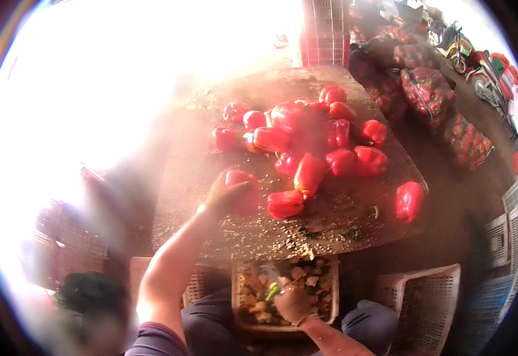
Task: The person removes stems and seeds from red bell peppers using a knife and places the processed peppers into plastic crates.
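Observation:
My left hand (218,196) is around a red bell pepper (246,196) at the near left of a worn wooden table (188,173). Lower down, over a plastic crate (236,307) of pepper cores and scraps between my knees, my gloved right hand (293,302) grips a small knife (271,274). A green pepper stem (272,291) shows beside the knife; whether the hand holds it too, I cannot tell. Several more red bell peppers (310,171) lie heaped across the middle of the tabletop. One red pepper (409,201) rests apart at the right edge.
Pale seeds (281,236) litter the table's near edge. A plastic crate (428,302) stands by my right knee. Another person (92,293) is at lower left. Mesh sacks of peppers (428,93) and parked scooters (459,49) are beyond the table's right side. Glare washes out the upper left.

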`<state>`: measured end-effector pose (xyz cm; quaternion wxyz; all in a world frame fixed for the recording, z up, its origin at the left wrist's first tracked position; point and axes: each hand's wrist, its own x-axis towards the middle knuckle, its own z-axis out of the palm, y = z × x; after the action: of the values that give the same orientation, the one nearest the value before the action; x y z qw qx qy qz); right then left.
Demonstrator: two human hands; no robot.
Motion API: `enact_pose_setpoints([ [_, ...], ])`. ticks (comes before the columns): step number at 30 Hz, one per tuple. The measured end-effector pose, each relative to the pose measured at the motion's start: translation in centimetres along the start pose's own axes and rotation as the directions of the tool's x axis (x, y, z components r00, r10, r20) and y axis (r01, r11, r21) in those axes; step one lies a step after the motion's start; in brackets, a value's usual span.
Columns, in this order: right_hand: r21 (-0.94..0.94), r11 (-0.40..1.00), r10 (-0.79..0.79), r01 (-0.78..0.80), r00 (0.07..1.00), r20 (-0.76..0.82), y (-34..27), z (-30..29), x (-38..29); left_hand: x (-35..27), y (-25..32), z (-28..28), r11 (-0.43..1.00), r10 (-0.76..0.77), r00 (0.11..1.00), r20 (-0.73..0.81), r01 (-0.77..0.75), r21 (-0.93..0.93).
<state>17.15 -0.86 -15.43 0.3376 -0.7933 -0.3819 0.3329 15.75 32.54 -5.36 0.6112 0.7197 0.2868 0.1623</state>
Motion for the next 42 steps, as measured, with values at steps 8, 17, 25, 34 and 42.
enact_pose_setpoints([
  [8, -0.261, 0.908, -0.378, 0.327, 0.909, -0.177, 4.5, 1.9, 0.0, -18.0, -0.7, 5.4, 0.766, 0.109, 0.994, 0.002, -0.083, -0.637],
  [17, -0.082, 0.994, -0.073, 0.072, 0.997, -0.01, -1.3, -7.1, -4.1, -21.5, -5.0, 7.5, 0.861, -0.021, 0.945, -0.326, -0.148, -0.487],
  [25, 0.119, 0.958, -0.25, 0.262, 0.962, -0.106, -2.5, -6.6, -3.8, -21.8, -2.5, 10.6, 0.992, -0.089, 0.982, -0.165, 0.072, -0.105],
  [34, -0.044, 0.937, -0.349, 0.347, 0.92, -0.18, -1.8, -4.2, -3.3, -20.2, -1.9, 11.8, 0.827, -0.315, 0.949, -0.019, 0.265, -0.495],
  [42, -0.181, 0.898, -0.431, 0.401, 0.886, -0.174, -2.4, -0.8, -1.7, -18.8, -1.2, 11.6, 0.96, 0.083, 0.879, -0.47, -0.197, -0.198],
])
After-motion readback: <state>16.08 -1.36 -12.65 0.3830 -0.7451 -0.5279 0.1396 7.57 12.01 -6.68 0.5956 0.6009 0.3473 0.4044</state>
